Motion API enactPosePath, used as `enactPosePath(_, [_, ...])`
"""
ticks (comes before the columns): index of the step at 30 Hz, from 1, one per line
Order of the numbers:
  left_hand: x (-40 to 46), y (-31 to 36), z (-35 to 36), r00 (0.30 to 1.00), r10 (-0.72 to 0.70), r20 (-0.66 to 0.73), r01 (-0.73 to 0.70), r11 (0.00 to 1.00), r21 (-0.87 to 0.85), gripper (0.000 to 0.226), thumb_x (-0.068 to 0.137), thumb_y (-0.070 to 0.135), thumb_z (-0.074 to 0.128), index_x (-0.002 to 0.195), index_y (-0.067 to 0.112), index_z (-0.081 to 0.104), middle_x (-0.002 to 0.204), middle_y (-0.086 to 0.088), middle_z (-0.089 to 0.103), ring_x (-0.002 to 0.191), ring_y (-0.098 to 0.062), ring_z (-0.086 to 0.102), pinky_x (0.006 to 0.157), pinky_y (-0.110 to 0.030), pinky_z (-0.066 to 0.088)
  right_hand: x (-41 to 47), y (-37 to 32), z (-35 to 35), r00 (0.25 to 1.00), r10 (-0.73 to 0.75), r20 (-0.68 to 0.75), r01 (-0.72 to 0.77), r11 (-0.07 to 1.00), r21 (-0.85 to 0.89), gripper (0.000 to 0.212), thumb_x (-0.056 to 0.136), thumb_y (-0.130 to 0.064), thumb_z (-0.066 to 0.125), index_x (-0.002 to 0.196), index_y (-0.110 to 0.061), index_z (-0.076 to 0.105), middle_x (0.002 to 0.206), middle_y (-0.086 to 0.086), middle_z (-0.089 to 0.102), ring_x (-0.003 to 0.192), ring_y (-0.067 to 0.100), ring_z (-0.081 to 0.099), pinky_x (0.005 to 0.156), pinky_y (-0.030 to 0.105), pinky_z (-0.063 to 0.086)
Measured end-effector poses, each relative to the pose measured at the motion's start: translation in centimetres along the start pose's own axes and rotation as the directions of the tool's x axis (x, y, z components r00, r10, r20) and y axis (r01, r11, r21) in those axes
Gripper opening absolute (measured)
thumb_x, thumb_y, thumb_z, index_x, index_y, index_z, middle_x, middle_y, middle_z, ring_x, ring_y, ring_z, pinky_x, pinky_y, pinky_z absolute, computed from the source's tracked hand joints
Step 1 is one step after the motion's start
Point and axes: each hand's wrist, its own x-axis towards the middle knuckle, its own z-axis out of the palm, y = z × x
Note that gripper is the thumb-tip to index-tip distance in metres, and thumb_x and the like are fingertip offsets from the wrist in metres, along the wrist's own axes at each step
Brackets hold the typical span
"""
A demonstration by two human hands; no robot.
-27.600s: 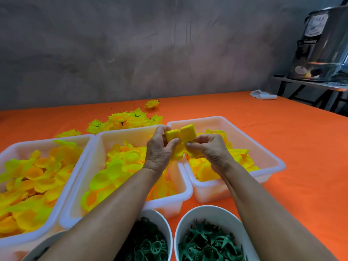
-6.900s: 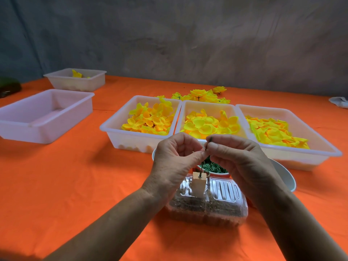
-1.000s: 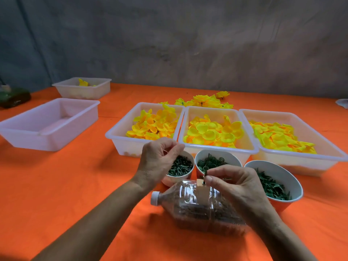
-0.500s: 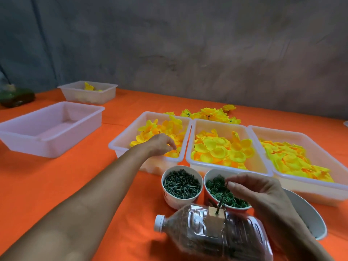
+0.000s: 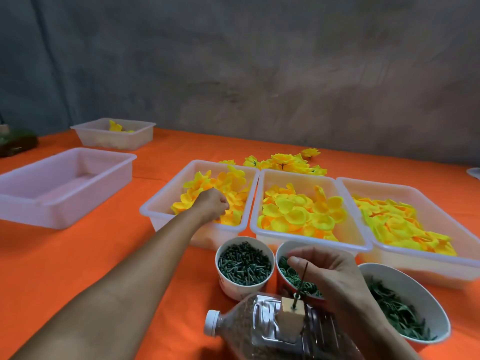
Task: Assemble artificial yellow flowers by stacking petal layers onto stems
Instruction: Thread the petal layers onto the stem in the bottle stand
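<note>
Three white trays of yellow petal layers stand side by side: left tray [image 5: 155, 207], middle tray [image 5: 309, 240], right tray [image 5: 426, 258]. My left hand [image 5: 211, 207] reaches into the left tray, its fingers curled round a yellow petal layer [image 5: 228, 216]. A thin dark stem [image 5: 301, 280] stands upright in a small wooden block [image 5: 287, 314] on a clear plastic bottle [image 5: 259, 333] lying on its side. My right hand [image 5: 335, 276] pinches the top of that stem. Several finished yellow flowers [image 5: 284, 162] lie behind the trays.
In front of the trays are a cup of dark green pegs [image 5: 244, 263], a cup of green rings [image 5: 291, 275] and a bowl of green leafy pieces [image 5: 400, 310]. An empty white tray [image 5: 65, 185] and a smaller tray [image 5: 114, 135] stand at the left on the orange table [image 5: 78, 255].
My left hand has left the cups and gone forward into the left petal tray, curling onto the petals. My right hand stays at the stem's top. The camera has tilted up slightly.
</note>
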Motion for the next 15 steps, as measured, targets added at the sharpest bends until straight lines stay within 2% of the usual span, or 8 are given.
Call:
enactPosePath(3, [0.1, 0.4, 0.3, 0.999, -0.032, 0.026, 0.034, 0.996, -0.077, 0.025, 0.098, 0.025, 0.047, 0.094, 0.006, 0.063, 0.096, -0.013, 0.071, 0.057, -0.016, 0.058, 0.052, -0.024, 0.040, 0.0, 0.4, 0.1, 0.999, 0.027, -0.023, -0.027, 1.000, 0.011, 0.023, 0.080, 0.004, 0.066, 0.067, -0.013, 0.076, 0.069, 0.006, 0.073, 0.061, 0.004, 0.065, 0.055, 0.011, 0.047])
enactPosePath(6, [0.0, 0.8, 0.7, 0.999, -0.018, 0.034, 0.019, 1.000, -0.016, 0.035, 0.094, 0.039, 0.055, 0.087, 0.005, 0.063, 0.088, -0.012, 0.070, 0.056, -0.016, 0.058, 0.055, -0.025, 0.041, 0.0, 0.6, 0.0, 0.998, 0.051, -0.041, -0.050, 0.999, 0.021, 0.021, 0.080, 0.002, 0.067, 0.068, -0.013, 0.076, 0.069, 0.006, 0.072, 0.061, 0.006, 0.065, 0.054, 0.014, 0.048])
enactPosePath(8, [0.0, 1.0, 0.9, 0.999, -0.004, 0.038, 0.003, 1.000, 0.027, 0.026, 0.088, 0.029, 0.065, 0.090, 0.004, 0.067, 0.084, -0.012, 0.070, 0.057, -0.015, 0.058, 0.053, -0.024, 0.042, -0.1, 0.8, 0.0, 0.998, 0.053, -0.044, -0.052, 0.998, 0.025, 0.022, 0.080, 0.002, 0.067, 0.068, -0.013, 0.076, 0.069, 0.006, 0.073, 0.061, 0.007, 0.065, 0.055, 0.014, 0.048])
enactPosePath(9, [0.0, 1.1, 1.1, 0.999, -0.007, 0.041, 0.006, 0.999, 0.032, 0.020, 0.084, 0.022, 0.070, 0.093, 0.004, 0.068, 0.082, -0.011, 0.069, 0.059, -0.016, 0.059, 0.055, -0.025, 0.044, -0.1, 0.8, 0.0, 0.997, 0.055, -0.048, -0.054, 0.998, 0.026, 0.021, 0.080, 0.002, 0.067, 0.068, -0.013, 0.076, 0.070, 0.006, 0.073, 0.061, 0.007, 0.065, 0.055, 0.015, 0.049])
enactPosePath(11, [-0.2, 1.1, 1.2, 1.000, -0.021, 0.020, 0.020, 1.000, 0.021, 0.022, 0.077, 0.010, 0.075, 0.098, 0.006, 0.068, 0.078, -0.010, 0.066, 0.065, -0.020, 0.060, 0.064, -0.028, 0.049, -0.2, 0.8, -0.1, 0.996, 0.063, -0.057, -0.061, 0.998, 0.035, 0.020, 0.080, 0.003, 0.067, 0.068, -0.011, 0.076, 0.069, 0.006, 0.072, 0.060, 0.006, 0.064, 0.054, 0.014, 0.048])
enactPosePath(13, [-0.3, 1.0, 0.9, 0.999, -0.034, -0.035, 0.033, 0.999, -0.030, 0.021, 0.075, 0.004, 0.075, 0.095, 0.007, 0.069, 0.076, -0.010, 0.063, 0.069, -0.022, 0.060, 0.070, -0.032, 0.051, -0.1, 0.8, -0.2, 0.995, 0.075, -0.064, -0.072, 0.996, 0.043, 0.020, 0.080, 0.003, 0.067, 0.067, -0.009, 0.075, 0.068, 0.005, 0.072, 0.058, 0.004, 0.063, 0.052, 0.013, 0.047])
enactPosePath(15, [-0.5, 0.9, 0.3, 0.994, -0.060, -0.091, 0.045, 0.985, -0.166, 0.013, 0.076, 0.001, 0.072, 0.085, 0.008, 0.066, 0.075, -0.010, 0.061, 0.068, -0.022, 0.057, 0.067, -0.032, 0.050, -0.1, 0.8, -0.3, 0.995, 0.074, -0.067, -0.072, 0.997, 0.025, 0.020, 0.080, 0.003, 0.067, 0.066, -0.010, 0.075, 0.068, 0.003, 0.072, 0.058, 0.003, 0.063, 0.053, 0.012, 0.047])
